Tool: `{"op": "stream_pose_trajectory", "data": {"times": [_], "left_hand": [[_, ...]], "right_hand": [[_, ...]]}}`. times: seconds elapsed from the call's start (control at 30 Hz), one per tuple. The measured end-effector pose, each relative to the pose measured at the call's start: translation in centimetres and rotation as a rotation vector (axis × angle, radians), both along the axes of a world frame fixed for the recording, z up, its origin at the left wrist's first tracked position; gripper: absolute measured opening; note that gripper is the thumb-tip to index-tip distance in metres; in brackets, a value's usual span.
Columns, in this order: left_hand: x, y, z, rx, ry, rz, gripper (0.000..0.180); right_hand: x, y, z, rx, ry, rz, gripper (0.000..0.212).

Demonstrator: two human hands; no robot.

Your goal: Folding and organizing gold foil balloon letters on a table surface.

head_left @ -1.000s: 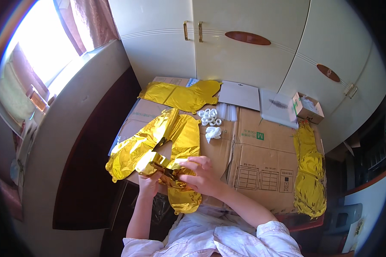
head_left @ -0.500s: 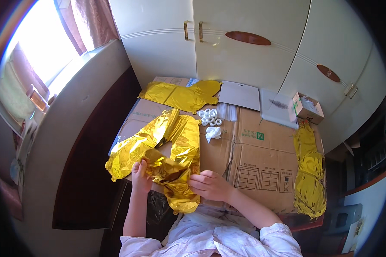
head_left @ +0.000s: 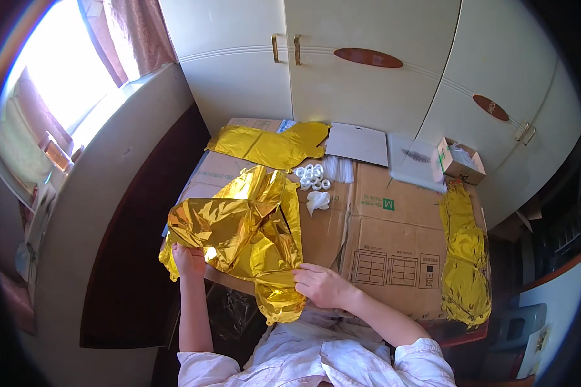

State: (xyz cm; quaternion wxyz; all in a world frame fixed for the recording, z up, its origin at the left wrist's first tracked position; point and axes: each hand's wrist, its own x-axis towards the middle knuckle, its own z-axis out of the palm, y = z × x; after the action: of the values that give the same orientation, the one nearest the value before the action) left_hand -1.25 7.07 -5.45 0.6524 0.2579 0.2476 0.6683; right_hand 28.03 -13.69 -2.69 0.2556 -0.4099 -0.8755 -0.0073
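A large, flat gold foil balloon (head_left: 239, 226) lies creased and partly folded over itself on the near left of the cardboard. My left hand (head_left: 189, 260) pinches its lower left part, where a wide flap stands raised above the fingers. At the balloon's near right edge, my right hand (head_left: 323, 286) grips the foil between thumb and fingers. The balloon's near end hangs over the table edge towards me. Behind it lies another flat gold foil balloon (head_left: 258, 147).
Flattened cardboard (head_left: 394, 226) covers the table. Several white ribbon rolls (head_left: 311, 175), a crumpled white tissue (head_left: 317, 202), clear plastic strips (head_left: 339, 169) and a grey-white board (head_left: 359, 143) lie mid-back. Folded gold foil balloons (head_left: 463, 258) line the right edge, below a small open box (head_left: 461, 160).
My left hand has moved left and slightly down, spreading the bunched foil into a wide flap. My right hand keeps its grip, shifted slightly right.
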Motion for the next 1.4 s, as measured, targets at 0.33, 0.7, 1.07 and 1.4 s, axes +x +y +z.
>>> {"op": "stream_pose_trajectory", "data": {"times": [0.33,0.7,1.07,1.4], "left_hand": [[-4.2,3.8,-3.5,-0.159,-0.106,0.221,0.024],[-2.4,1.4,-2.5,-0.239,-0.047,0.251,0.031],[-3.0,0.7,-2.3,-0.193,-0.117,0.208,0.029],[0.6,-5.7,1.6,0.248,0.229,0.1,0.025]], "right_hand": [[-0.5,0.6,1.3,-0.086,-0.04,-0.044,0.005],[0.0,7.7,4.5,-0.078,0.206,-0.1,0.035],[-0.5,18.6,0.6,-0.354,-0.245,-0.596,0.053],[-1.1,18.6,-0.4,-0.086,0.365,-0.489,0.049]]}}
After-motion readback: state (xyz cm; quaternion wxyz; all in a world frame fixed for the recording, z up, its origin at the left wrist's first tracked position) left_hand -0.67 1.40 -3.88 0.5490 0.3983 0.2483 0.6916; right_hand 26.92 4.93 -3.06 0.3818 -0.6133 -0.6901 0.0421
